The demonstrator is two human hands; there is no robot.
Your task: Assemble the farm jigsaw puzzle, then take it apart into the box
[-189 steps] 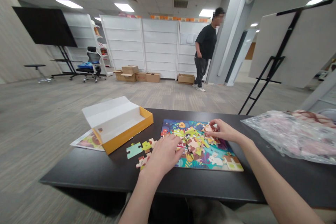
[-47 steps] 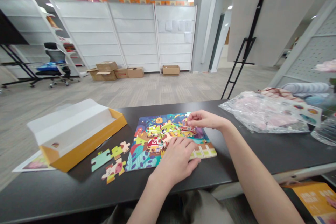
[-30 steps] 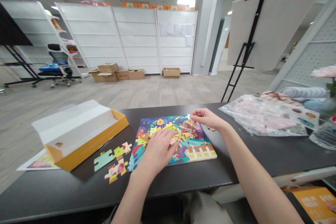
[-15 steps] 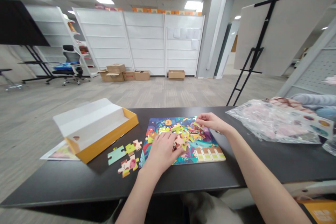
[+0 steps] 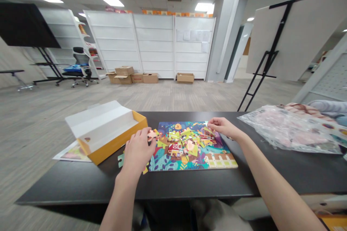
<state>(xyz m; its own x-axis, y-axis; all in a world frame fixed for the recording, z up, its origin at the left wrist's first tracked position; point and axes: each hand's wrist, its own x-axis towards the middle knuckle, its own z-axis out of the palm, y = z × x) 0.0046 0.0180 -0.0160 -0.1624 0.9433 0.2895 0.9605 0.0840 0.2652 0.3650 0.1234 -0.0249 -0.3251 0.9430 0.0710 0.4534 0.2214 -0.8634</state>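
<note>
My left hand (image 5: 139,148) is over the left edge of a colourful puzzle board (image 5: 162,162), its fingers closed on a pinkish puzzle piece (image 5: 152,134). Beneath that hand several other pieces lie on the table, mostly covered; a pale green piece (image 5: 120,160) pokes out. At the board's upper right corner is my right hand (image 5: 221,126), fingertips pinched together; what they hold, if anything, is too small to make out. A heap of loose puzzle pieces (image 5: 187,137) covers the middle of the board, among them a piece with a red barn (image 5: 175,149).
An open yellow box (image 5: 116,143) with a white lining stands at the left, partly on a printed sheet (image 5: 73,152). Plastic-wrapped goods (image 5: 287,128) lie at the right of the black table (image 5: 189,187). Beyond it stand cardboard boxes (image 5: 124,78) and a board on an easel (image 5: 268,61).
My left hand has moved left from the heap, carrying a pinkish piece, and the barn piece is now uncovered. My right hand stays at the upper right corner. The view has shifted slightly.
</note>
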